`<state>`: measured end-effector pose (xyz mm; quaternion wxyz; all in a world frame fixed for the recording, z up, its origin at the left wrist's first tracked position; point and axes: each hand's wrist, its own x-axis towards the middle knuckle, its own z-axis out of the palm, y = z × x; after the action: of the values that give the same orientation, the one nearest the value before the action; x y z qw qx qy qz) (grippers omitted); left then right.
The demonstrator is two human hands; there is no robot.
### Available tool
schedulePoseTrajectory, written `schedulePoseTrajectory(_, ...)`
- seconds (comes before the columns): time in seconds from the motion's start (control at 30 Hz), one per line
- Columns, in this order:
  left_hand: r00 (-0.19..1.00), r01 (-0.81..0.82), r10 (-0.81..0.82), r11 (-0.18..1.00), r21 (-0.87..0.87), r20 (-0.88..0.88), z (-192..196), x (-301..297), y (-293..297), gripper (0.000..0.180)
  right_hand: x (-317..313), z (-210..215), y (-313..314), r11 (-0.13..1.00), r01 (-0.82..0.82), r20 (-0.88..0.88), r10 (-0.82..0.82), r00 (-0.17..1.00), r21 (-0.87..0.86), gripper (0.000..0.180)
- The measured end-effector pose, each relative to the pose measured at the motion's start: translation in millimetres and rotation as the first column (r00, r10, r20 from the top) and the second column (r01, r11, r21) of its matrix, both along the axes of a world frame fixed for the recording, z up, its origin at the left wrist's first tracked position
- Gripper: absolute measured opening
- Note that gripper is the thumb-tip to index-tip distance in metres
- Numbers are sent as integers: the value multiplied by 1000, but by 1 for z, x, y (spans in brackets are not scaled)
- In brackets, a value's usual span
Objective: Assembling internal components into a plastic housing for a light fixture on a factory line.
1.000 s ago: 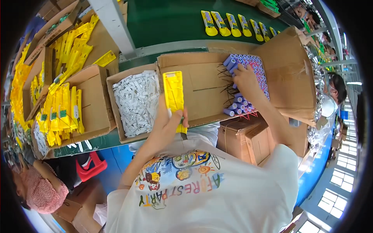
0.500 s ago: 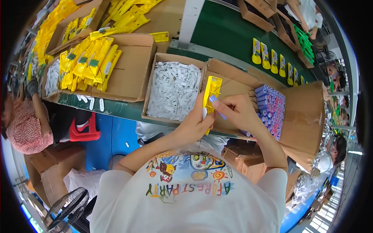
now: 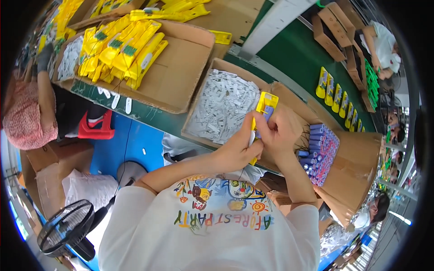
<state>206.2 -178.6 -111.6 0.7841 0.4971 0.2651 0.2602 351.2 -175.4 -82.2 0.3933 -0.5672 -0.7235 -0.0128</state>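
Note:
My left hand is closed around a long yellow plastic housing, held upright above the seam between two cardboard boxes. A purple cylindrical battery lies inside the housing's open face. My right hand is folded over it, thumb side against the battery and housing; its fingertips are mostly hidden. To the right, a box holds several rows of similar purple batteries with thin dark leads. Small white plastic parts fill the box left of my hands.
At left, a carton holds yellow housings with green circuit boards. Several yellow pieces stand in a row on the green belt. A fan stands lower left. Co-workers sit at the left and far right.
My right hand has closed in over the housing, and the battery now sits inside it rather than slanting across it. The whole view has shifted and tilted.

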Motion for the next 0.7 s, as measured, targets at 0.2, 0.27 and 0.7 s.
schedulePoseTrajectory(0.2, 870, -432, 472, 869, -241, 143, -11, -47, 20, 40, -5, -23, 67, 936, -215, -17, 219, 976, -279, 25)
schedulePoseTrajectory(0.27, 862, -427, 486, 848, -313, 142, -5, -60, 22, 39, 3, -37, 73, 913, -242, 173, 310, 935, -328, 20)
schedulePoseTrajectory(0.7, 921, -151, 297, 868, -473, 251, -6, -55, 1, 50, 7, -1, 54, 705, -500, -663, 57, 746, -502, 7)
